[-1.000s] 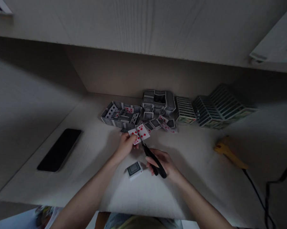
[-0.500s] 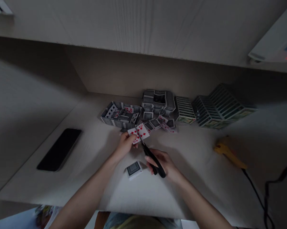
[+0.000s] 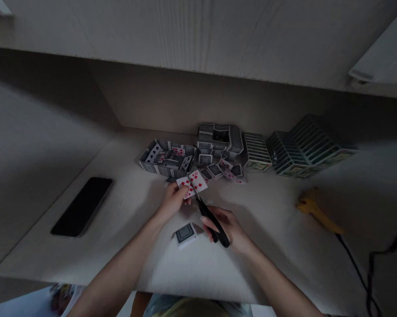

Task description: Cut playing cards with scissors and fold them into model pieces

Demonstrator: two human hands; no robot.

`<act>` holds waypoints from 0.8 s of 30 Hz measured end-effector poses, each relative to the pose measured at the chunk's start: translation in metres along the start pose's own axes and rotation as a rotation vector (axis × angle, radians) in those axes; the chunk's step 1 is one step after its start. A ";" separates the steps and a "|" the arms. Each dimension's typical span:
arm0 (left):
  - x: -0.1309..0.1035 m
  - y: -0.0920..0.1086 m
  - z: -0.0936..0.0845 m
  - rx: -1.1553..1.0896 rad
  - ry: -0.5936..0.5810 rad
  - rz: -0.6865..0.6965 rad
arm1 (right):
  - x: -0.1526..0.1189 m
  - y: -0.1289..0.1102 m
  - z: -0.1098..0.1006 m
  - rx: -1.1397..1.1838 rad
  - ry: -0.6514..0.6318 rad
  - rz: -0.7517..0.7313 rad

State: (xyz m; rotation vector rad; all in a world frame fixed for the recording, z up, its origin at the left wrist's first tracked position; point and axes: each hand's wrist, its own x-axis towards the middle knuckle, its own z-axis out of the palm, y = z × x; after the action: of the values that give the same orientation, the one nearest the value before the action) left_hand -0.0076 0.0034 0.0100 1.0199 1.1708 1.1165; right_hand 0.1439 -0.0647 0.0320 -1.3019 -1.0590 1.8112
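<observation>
My left hand (image 3: pixel 175 198) pinches a playing card (image 3: pixel 198 182) with red diamonds, face up, by its left end. Black-handled scissors (image 3: pixel 213 222) are gripped in my right hand (image 3: pixel 228 224). Their blades lie across the middle of the card; whether they have cut into it I cannot tell. Below the hands a stack of cards (image 3: pixel 185 234) rests on the table, patterned back up. Just beyond the card stands an open box built of playing cards (image 3: pixel 162 168), with loose cards inside. Several loose cards (image 3: pixel 229 171) and cut pieces lie to its right.
A larger card-built structure (image 3: pixel 218 141) stands at the back, with folded card stacks (image 3: pixel 257 152) and a stepped card piece (image 3: pixel 304 152) to its right. A black phone (image 3: pixel 82 207) lies at left. A yellow glue gun (image 3: pixel 319 215) with a black cord lies at right. A shelf (image 3: pixel 198 39) overhangs.
The view has shifted very slightly. Both hands, the card and the scissors stay in nearly the same place.
</observation>
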 end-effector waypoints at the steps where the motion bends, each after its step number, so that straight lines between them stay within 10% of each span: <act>1: 0.000 0.000 0.000 0.006 0.000 0.001 | 0.000 0.000 0.000 -0.004 -0.003 -0.002; 24: -0.002 0.005 0.000 0.003 -0.020 0.002 | 0.005 0.005 -0.007 -0.011 -0.021 0.006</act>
State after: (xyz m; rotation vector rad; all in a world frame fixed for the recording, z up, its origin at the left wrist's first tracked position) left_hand -0.0079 0.0018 0.0156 1.0334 1.1558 1.1039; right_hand 0.1486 -0.0608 0.0245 -1.2955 -1.0788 1.8297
